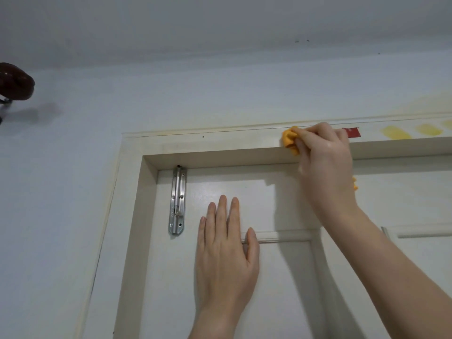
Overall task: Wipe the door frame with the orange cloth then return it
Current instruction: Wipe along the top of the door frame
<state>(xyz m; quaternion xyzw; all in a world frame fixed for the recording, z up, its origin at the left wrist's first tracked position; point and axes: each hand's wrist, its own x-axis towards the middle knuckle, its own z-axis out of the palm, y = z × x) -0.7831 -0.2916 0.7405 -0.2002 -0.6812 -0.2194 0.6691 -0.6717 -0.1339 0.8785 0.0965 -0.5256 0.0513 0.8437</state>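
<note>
The cream door frame [195, 143] runs across the top of a white door [220, 182] and down its left side. My right hand [325, 162] is raised to the frame's top bar and grips a bunched orange cloth [289, 140], pressing it against the bar's front face. Most of the cloth is hidden under my fingers; a small orange corner shows beside my wrist. My left hand [226, 250] lies flat on the door panel below, fingers spread and pointing up, holding nothing.
A steel slide bolt [177, 201] is fixed at the door's top left corner. A red sticker [353, 132] and yellow patches [396, 133] sit on the frame right of my right hand. A dark brown object [14, 81] juts from the wall at far left.
</note>
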